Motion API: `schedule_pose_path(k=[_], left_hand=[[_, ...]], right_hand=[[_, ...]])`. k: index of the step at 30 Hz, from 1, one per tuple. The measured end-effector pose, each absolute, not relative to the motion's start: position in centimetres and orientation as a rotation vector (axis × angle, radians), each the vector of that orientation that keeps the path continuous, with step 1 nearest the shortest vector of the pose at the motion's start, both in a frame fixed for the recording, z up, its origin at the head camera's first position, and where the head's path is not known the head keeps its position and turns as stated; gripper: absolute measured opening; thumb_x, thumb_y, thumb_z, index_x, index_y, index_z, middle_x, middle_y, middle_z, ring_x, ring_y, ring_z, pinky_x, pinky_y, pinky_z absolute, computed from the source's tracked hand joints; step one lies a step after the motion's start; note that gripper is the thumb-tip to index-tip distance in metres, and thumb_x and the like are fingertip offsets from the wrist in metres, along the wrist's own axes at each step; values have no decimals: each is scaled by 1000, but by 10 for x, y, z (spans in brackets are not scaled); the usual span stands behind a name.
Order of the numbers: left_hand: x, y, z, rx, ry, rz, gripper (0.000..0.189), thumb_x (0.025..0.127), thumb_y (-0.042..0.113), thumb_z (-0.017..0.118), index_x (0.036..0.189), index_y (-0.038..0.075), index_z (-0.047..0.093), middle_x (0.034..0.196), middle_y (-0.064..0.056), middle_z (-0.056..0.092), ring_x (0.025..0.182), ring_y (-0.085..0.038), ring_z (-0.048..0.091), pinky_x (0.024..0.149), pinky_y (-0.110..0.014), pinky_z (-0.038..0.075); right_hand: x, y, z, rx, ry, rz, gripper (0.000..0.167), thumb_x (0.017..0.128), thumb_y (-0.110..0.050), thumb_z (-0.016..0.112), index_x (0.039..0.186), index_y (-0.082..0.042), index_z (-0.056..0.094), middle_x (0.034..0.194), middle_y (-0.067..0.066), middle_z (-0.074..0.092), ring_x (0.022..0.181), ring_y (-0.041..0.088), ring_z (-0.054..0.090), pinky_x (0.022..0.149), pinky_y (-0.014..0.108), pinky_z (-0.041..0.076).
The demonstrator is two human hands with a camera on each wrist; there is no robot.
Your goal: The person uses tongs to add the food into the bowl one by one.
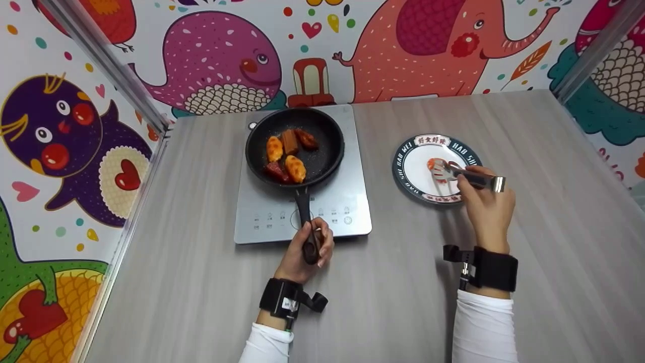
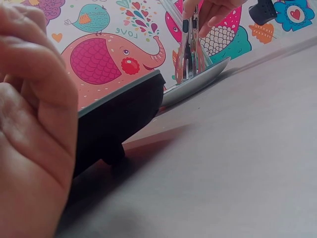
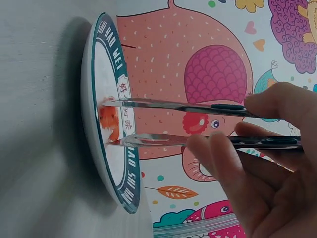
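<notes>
My left hand [image 1: 294, 259] grips the handle [image 1: 304, 206] of a black frying pan [image 1: 327, 136] on an induction cooker [image 1: 355, 201]. In the pan lie several food pieces: two orange-yellow wing-like pieces [image 1: 295, 169], a ribbed brown piece [image 1: 289, 141] and dark red-brown ones [image 1: 276, 172]. Over at the right, my right hand [image 1: 491, 214] holds metal tongs [image 1: 473, 177] with black grips. The tong tips straddle an orange-and-white, shrimp-like piece [image 3: 109, 119] on a white plate [image 1: 403, 174] with a dark lettered rim. In the right wrist view the tong arms stand apart, tips down at the plate.
The cooker and plate stand side by side on a grey wood-grain table [image 1: 388, 292]. Cartoon-printed panels [image 1: 221, 55] close off the back and sides, with a metal strip [image 1: 126, 222] along the left edge. Touch controls [image 1: 347, 220] line the cooker's front.
</notes>
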State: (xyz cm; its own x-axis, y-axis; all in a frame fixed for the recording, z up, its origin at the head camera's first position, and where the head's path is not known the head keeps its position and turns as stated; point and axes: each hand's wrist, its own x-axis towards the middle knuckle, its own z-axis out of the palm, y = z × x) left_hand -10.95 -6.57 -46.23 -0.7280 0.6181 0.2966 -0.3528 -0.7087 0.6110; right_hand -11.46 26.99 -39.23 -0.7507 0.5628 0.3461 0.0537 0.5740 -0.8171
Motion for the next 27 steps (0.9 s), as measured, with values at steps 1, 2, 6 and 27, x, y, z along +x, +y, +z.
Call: schedule_pose_path(k=[1,2,6,27], left_hand=[[-109,-66,-462,668,719,2395,32,94,39,39,94,9,48,65,0,45,50,-7,44,42,-18,37],[-109,-66,-462,667,718,2393,31,94,39,39,94,9,48,65,0,45,50,-7,44,42,-18,37],[-109,-66,-462,665,706,2395,31,94,38,39,95,8,48,66,-1,45,50,-7,44,42,-17,38],[-110,-65,-463,679,702,2393,31,94,39,39,94,9,47,66,0,46,49,-7,45,42,-18,36]], right_hand=[[-115,270,-393,-499,-2200,1140,26,75,-32,68,97,-19,69,86,2,67,84,10,56,72,22,36],[-115,270,-393,-509,-2187,1159,25,75,-32,68,97,-19,69,84,1,66,83,8,56,72,21,35],[-115,269,-392,-534,-2155,1213,23,76,-30,69,96,-19,69,82,-3,66,81,5,55,73,19,35],[-112,267,-384,-529,-2217,1311,24,79,-18,63,104,-17,67,81,3,66,65,10,60,53,18,44]])
